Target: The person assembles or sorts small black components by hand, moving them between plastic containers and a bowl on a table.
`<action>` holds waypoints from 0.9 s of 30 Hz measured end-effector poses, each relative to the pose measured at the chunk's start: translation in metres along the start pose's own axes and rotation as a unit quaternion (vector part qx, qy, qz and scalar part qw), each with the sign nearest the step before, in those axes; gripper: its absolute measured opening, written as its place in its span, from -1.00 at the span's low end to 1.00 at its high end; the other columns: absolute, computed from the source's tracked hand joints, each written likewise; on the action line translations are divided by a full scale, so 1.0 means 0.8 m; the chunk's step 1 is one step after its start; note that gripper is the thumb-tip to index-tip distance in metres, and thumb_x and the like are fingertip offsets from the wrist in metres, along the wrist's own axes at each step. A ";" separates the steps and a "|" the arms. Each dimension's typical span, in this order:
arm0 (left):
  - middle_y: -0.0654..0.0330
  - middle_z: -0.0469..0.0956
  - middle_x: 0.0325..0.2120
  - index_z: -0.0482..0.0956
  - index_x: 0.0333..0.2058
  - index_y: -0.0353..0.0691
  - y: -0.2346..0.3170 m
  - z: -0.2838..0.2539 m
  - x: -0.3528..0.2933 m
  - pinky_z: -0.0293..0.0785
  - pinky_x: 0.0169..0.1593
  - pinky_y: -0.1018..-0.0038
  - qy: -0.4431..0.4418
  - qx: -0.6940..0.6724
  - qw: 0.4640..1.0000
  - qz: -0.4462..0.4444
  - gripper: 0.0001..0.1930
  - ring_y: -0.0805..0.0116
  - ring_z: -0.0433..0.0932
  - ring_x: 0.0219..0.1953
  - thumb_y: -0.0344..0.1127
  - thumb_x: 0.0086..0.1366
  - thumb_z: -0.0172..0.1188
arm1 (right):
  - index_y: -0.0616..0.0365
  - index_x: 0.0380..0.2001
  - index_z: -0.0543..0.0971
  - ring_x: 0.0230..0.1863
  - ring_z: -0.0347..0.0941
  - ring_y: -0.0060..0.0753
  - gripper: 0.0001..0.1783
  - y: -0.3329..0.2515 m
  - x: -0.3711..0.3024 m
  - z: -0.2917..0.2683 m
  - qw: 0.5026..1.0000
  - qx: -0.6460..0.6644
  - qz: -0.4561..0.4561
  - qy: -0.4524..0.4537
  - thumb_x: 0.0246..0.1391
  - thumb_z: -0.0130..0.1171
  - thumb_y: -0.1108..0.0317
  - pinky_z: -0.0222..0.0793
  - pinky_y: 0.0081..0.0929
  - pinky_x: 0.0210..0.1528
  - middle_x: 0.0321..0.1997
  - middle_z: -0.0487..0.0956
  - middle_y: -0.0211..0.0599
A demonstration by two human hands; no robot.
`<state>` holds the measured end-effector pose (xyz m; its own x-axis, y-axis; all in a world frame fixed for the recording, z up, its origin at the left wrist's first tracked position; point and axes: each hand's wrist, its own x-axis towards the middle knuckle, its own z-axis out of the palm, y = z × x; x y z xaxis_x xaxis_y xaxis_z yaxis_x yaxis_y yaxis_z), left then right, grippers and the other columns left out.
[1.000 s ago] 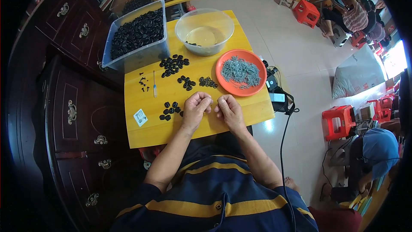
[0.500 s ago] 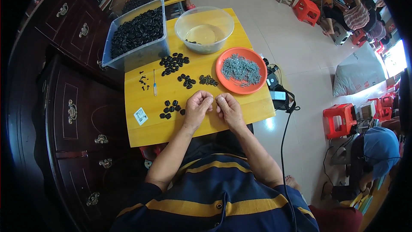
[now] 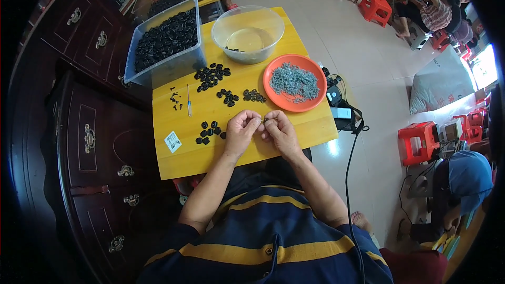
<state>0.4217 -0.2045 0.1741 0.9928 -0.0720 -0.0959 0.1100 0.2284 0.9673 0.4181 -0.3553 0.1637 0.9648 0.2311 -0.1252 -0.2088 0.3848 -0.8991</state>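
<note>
Over the front of the yellow table (image 3: 194, 163), my left hand (image 3: 243, 130) and my right hand (image 3: 280, 130) meet fingertip to fingertip. Both are closed in a pinch around something tiny and dark that I cannot make out. Left of my left hand lies a small group of black oval pieces (image 3: 210, 132). Beyond my hands are a group of small dark rings (image 3: 254, 96), more black pieces (image 3: 229, 98) and a larger pile of black pieces (image 3: 212, 76). An orange plate (image 3: 269, 92) with many small grey pins (image 3: 293, 81) stands beyond my right hand.
A clear bin (image 3: 165, 69) full of black pieces and a clear round bowl (image 3: 265, 47) stand at the back. A thin screwdriver (image 3: 189, 106) lies left, near small black bits (image 3: 175, 98). Dark drawers (image 3: 100, 142) border the left; a black cable (image 3: 347, 184) hangs right.
My right hand's fingers have shifted slightly closer to my left fingertips, and the pinched piece shows a bit more. The view has tilted a little; the things on the table stay put.
</note>
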 end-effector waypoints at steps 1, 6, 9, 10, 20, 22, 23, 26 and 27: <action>0.34 0.56 -0.44 0.55 -0.25 -0.29 -0.002 0.000 0.001 0.48 -0.26 0.64 0.002 0.008 1.000 0.001 -0.93 0.62 0.51 -0.41 -0.43 0.36 0.13 | 0.15 -0.11 0.38 -0.42 0.44 -0.66 -0.87 0.000 0.000 0.000 1.000 0.001 0.000 0.000 0.36 -0.01 0.37 0.39 -0.68 -0.35 -0.36 0.54 -0.43; 0.34 0.56 -0.45 0.56 -0.26 -0.29 -0.006 -0.001 0.002 0.50 -0.25 0.63 0.007 0.031 1.000 -0.001 -0.93 0.62 0.52 -0.41 -0.43 0.36 0.13 | 0.16 -0.11 0.38 -0.43 0.44 -0.67 -0.87 -0.001 -0.001 0.002 1.000 -0.015 -0.011 0.003 0.35 0.00 0.37 0.39 -0.69 -0.35 -0.39 0.54 -0.44; 0.34 0.56 -0.46 0.56 -0.26 -0.29 -0.007 -0.002 0.002 0.50 -0.25 0.64 0.011 0.019 1.000 -0.001 -0.92 0.63 0.51 -0.42 -0.42 0.36 0.14 | 0.16 -0.11 0.39 -0.44 0.44 -0.68 -0.87 -0.002 -0.002 0.004 0.999 -0.031 -0.013 0.008 0.34 0.00 0.38 0.39 -0.69 -0.35 -0.40 0.54 -0.45; 0.34 0.56 -0.46 0.57 -0.26 -0.29 -0.007 -0.001 0.002 0.50 -0.25 0.64 0.012 0.020 1.000 0.000 -0.92 0.63 0.51 -0.42 -0.42 0.36 0.14 | 0.16 -0.11 0.39 -0.44 0.44 -0.68 -0.87 -0.002 -0.002 0.003 0.999 -0.031 -0.013 0.009 0.34 0.00 0.38 0.39 -0.69 -0.35 -0.40 0.54 -0.45; 0.36 0.55 -0.43 0.56 -0.24 -0.25 -0.007 -0.004 0.004 0.48 -0.26 0.67 -0.001 0.056 0.998 -0.006 -0.93 0.63 0.51 -0.39 -0.39 0.37 0.15 | 0.15 -0.12 0.39 -0.45 0.44 -0.69 -0.86 -0.004 0.000 0.004 1.000 -0.024 0.003 0.019 0.32 0.03 0.38 0.38 -0.71 -0.37 -0.40 0.55 -0.46; 0.36 0.55 -0.44 0.56 -0.25 -0.25 -0.006 -0.005 0.004 0.47 -0.27 0.67 -0.004 0.068 0.998 -0.008 -0.93 0.64 0.50 -0.40 -0.39 0.37 0.14 | 0.15 -0.12 0.39 -0.45 0.44 -0.70 -0.86 -0.003 0.000 0.003 0.999 -0.025 0.003 0.023 0.32 0.03 0.39 0.38 -0.71 -0.37 -0.40 0.55 -0.46; 0.37 0.55 -0.44 0.56 -0.26 -0.24 -0.006 -0.006 0.004 0.46 -0.28 0.67 -0.007 0.080 0.997 -0.010 -0.92 0.65 0.50 -0.40 -0.39 0.38 0.14 | 0.18 -0.12 0.39 -0.44 0.44 -0.68 -0.87 -0.001 0.002 0.002 0.999 -0.031 -0.004 0.019 0.32 0.03 0.40 0.38 -0.69 -0.36 -0.40 0.55 -0.44; 0.35 0.56 -0.48 0.56 -0.28 -0.29 0.001 -0.001 0.004 0.46 -0.29 0.64 0.003 0.090 0.996 0.001 -0.93 0.63 0.50 -0.43 -0.44 0.34 0.13 | 0.20 -0.14 0.40 -0.44 0.44 -0.68 -0.89 0.001 0.003 0.000 0.997 -0.066 -0.020 0.021 0.31 0.02 0.43 0.38 -0.66 -0.35 -0.41 0.56 -0.42; 0.35 0.56 -0.48 0.56 -0.28 -0.29 0.001 -0.002 0.005 0.46 -0.29 0.64 0.003 0.090 0.996 0.001 -0.93 0.63 0.50 -0.43 -0.44 0.34 0.13 | 0.20 -0.15 0.41 -0.44 0.45 -0.68 -0.90 0.001 0.004 0.000 0.995 -0.094 -0.030 0.024 0.31 0.02 0.44 0.38 -0.66 -0.36 -0.41 0.56 -0.42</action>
<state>0.4261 -0.2031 0.1738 0.9932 -0.0659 -0.0955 0.0989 0.0502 0.9938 0.4206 -0.3540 0.1625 0.9823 0.1672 -0.0850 -0.1213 0.2209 -0.9677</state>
